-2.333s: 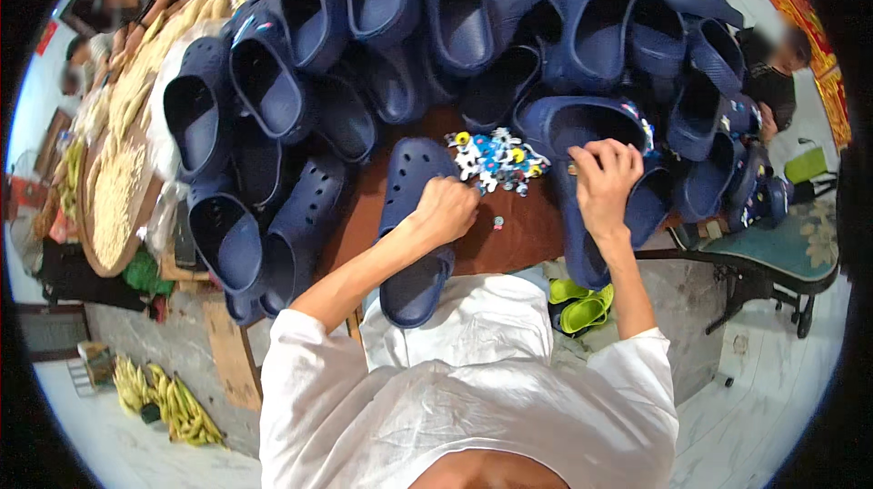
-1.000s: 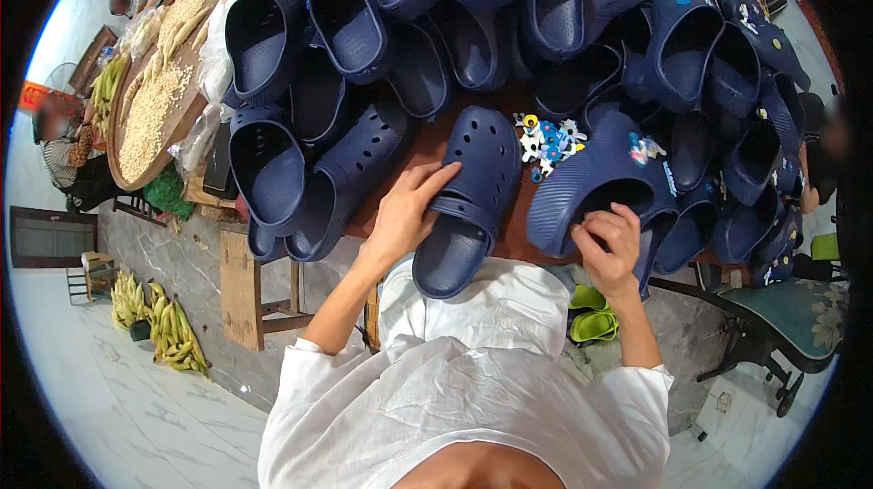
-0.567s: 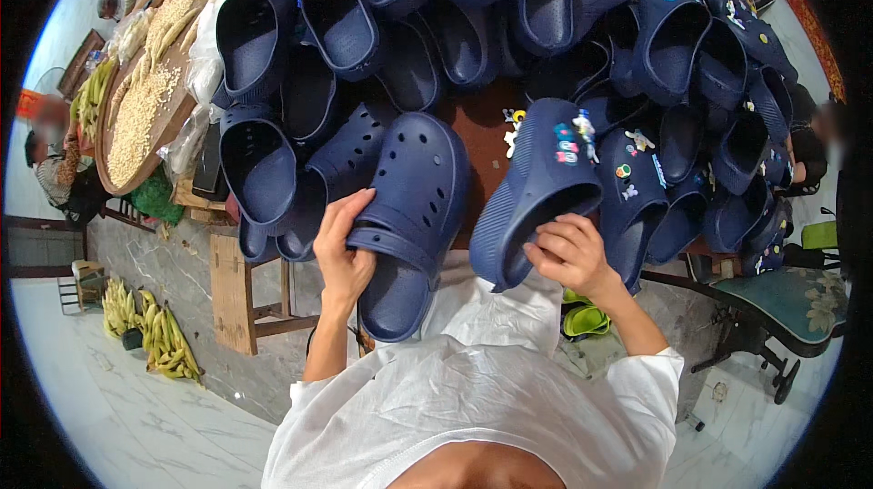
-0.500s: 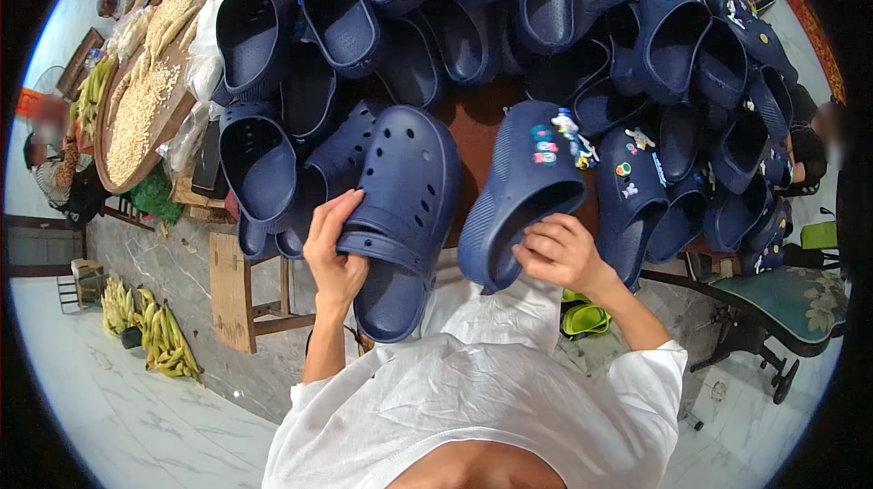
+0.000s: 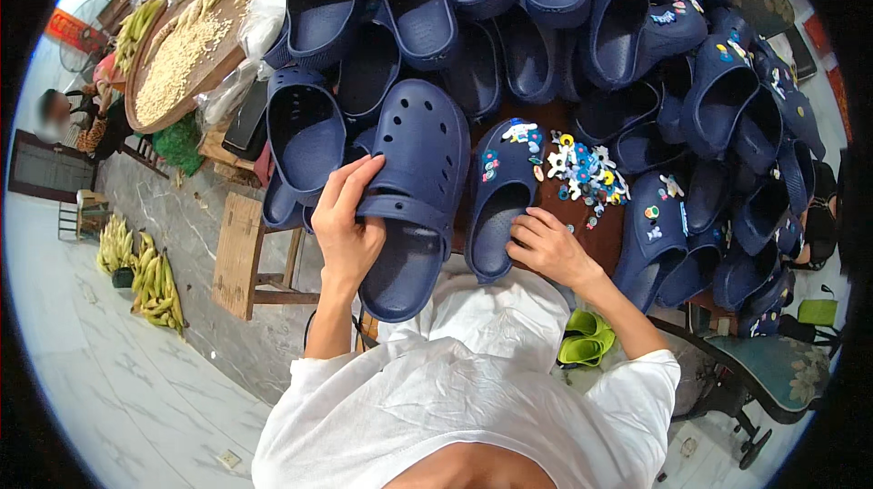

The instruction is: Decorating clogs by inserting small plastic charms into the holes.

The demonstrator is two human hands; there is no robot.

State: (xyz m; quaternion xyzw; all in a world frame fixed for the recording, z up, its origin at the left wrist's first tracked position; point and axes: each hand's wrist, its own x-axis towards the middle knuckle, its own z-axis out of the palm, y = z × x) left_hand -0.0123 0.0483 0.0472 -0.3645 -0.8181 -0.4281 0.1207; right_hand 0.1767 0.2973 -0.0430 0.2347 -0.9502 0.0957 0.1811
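My left hand [image 5: 350,216] grips a plain navy clog [image 5: 420,148] at its side, by the heel strap. The clog is raised toward me, its toe pointing away and its holes bare. My right hand [image 5: 553,251] has its fingers curled over the right rim of a second navy clog [image 5: 498,232], which carries small colourful charms near the toe. This clog appears to rest at the table's near edge. Just right of its toe lies a loose heap of white, blue and yellow charms [image 5: 587,172] on the brown tabletop [image 5: 596,227].
Many navy clogs [image 5: 327,7] crowd the table's back and both sides, some with charms. A wooden stool [image 5: 238,257] stands left. Lime-green clogs [image 5: 587,339] lie below, an office chair [image 5: 768,371] is at right. Far left are a kernel-filled tray [image 5: 182,70], corn cobs [image 5: 156,284] and a seated person.
The charm-decorated clog has been lowered and turned toe-away, uncovering the charm heap. The plain clog stays in my left hand. The whole view has shifted, with the table scene moving rightward.
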